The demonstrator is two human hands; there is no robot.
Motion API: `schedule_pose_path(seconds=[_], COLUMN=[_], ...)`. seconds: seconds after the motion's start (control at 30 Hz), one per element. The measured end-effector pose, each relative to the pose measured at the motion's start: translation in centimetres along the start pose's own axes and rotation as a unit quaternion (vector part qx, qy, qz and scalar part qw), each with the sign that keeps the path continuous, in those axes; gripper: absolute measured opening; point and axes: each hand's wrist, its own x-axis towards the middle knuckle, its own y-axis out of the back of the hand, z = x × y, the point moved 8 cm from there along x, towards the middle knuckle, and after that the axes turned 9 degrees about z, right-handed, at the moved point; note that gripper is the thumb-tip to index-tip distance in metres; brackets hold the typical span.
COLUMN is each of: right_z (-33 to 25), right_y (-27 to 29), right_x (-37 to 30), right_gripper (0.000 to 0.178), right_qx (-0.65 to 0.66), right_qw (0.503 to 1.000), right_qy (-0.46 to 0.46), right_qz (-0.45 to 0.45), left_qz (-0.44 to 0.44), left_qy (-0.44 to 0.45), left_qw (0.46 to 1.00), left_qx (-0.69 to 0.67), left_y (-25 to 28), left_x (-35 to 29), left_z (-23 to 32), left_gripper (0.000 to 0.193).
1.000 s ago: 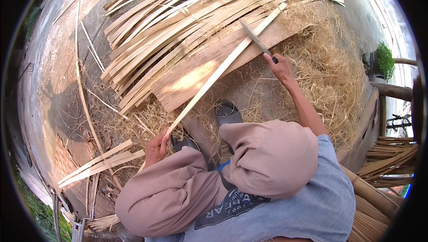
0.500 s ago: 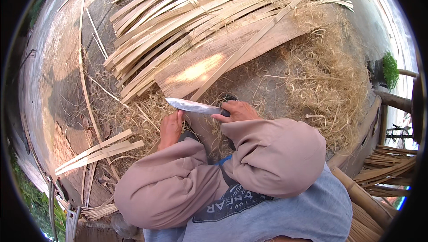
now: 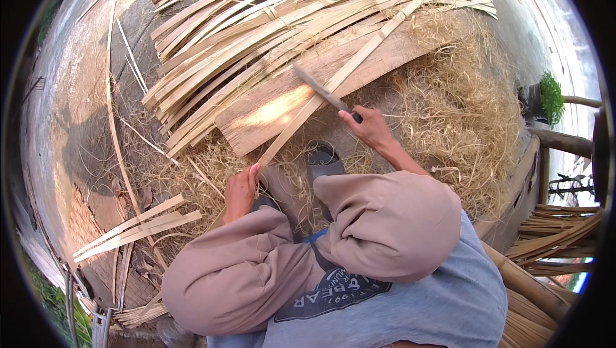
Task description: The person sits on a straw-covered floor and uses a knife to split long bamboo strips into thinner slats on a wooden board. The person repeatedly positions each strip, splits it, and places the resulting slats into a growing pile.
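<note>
My left hand (image 3: 241, 189) is closed on the near end of a long, pale bamboo strip (image 3: 289, 131). From there the strip slants away to the upper right, across a wooden board (image 3: 240, 131). A knife (image 3: 319, 89) with a dark handle is gripped in my right hand (image 3: 370, 126), to the right of the strip. Its blade points up and left and crosses over the strip above the board. Whether the edge touches the strip I cannot tell.
A broad pile of split bamboo strips (image 3: 256, 33) lies beyond the board. Curly shavings (image 3: 449, 110) heap up on the right. A few short strips (image 3: 138, 226) lie at the left, and bundled strips (image 3: 558, 236) and a bamboo pole (image 3: 526, 284) are at the lower right.
My right hand has carried the knife forward and right, from beside my left hand at the strip's near end to farther along the strip. My left hand stays at the near end.
</note>
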Motion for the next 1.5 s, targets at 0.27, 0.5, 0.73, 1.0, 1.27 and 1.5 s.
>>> schedule_pose_path(seconds=[0.27, 0.5, 0.73, 1.0, 1.27, 1.5], right_z=[9.6, 3.4, 5.7, 6.5, 7.6, 1.5], right_y=[8.1, 3.4, 4.1, 4.2, 5.0, 1.7], right_x=[5.8, 4.1, 1.6, 2.9, 5.5, 0.0], right_gripper=[0.074, 0.069, 0.067, 0.07, 0.071, 0.068], right_qx=[-0.018, 0.035, 0.002, -0.074, 0.067, -0.039], right_qw=[0.981, 0.994, 0.995, 0.992, 0.984, 0.991], right_qy=[-0.133, -0.056, -0.071, -0.014, -0.122, 0.106], right_qz=[0.138, 0.09, 0.067, 0.1, 0.114, 0.066], left_qz=[-0.088, -0.216, -0.285, -0.23, -0.333, -0.117], left_qy=[0.101, 0.255, 0.335, 0.454, 0.257, 0.174], left_qw=[0.99, 0.929, 0.874, 0.8, 0.889, 0.971], left_qx=[-0.048, -0.156, -0.207, -0.319, -0.179, -0.119], left_y=[4.5, 2.4, 7.1, 7.6, 4.9, -1.0], left_x=[-5.1, -5.1, -8.4, -11.4, -5.7, 1.6], left_z=[-7.9, -8.5, -9.5, -15.9, -13.4, -6.9], left_gripper=[0.056, 0.061, 0.061, 0.053, 0.055, 0.062])
